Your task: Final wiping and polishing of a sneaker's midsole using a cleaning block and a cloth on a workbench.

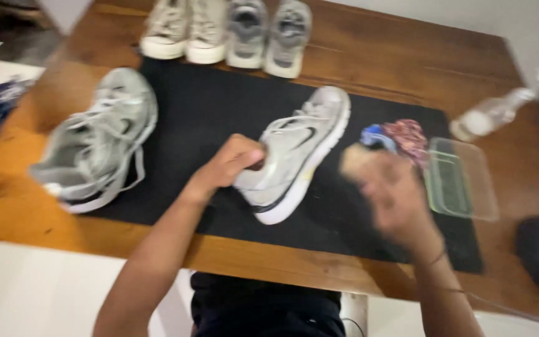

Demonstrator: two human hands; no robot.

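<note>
Left hand (229, 167) has its grip closed on the heel of the grey sneaker (297, 150) mid-frame, tilting it steady on the black mat (201, 106). Right hand (391, 196) is a blur, maybe holding a brush, can't tell. Its mate (98, 140) lies left; two more pairs (226, 31) line the counter (407, 56) up top.

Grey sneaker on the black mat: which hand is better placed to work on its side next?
Right, probably. The left hand is already gripping the grey sneaker at its heel, steadying it, while the blurred right hand hovers free beside its sole.
</note>
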